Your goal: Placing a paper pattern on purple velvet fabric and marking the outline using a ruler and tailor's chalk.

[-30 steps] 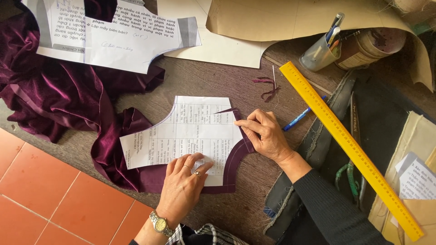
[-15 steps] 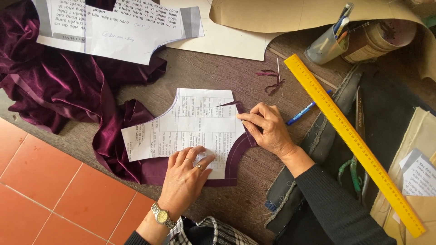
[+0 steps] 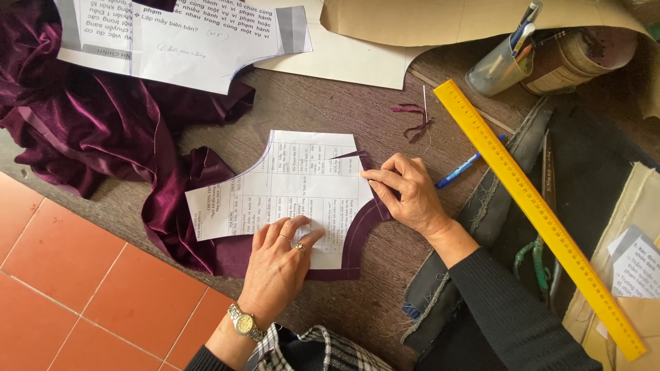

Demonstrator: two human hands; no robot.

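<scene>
A white printed paper pattern (image 3: 289, 189) lies on a piece of purple velvet fabric (image 3: 206, 178), whose cut edge shows as a curved band (image 3: 357, 237) past the paper's right side. My left hand (image 3: 278, 264) lies flat on the pattern's lower part with fingers spread, pressing it down; a watch is on its wrist. My right hand (image 3: 405, 192) rests at the pattern's right edge, fingertips pinched together against the paper and velvet. Anything between those fingertips is too small to see.
A long yellow ruler (image 3: 543, 213) lies diagonally at right, with a blue pen (image 3: 460, 170) beside it. A cup of pens (image 3: 498, 65) stands at the top right. A larger paper pattern (image 3: 185, 38), beige paper (image 3: 357, 62), dark cloth (image 3: 584, 165), green-handled pliers (image 3: 533, 257) and thread scraps (image 3: 416, 120) surround the work.
Both hands stay on the pattern in nearly the same places. The view has shifted slightly.
</scene>
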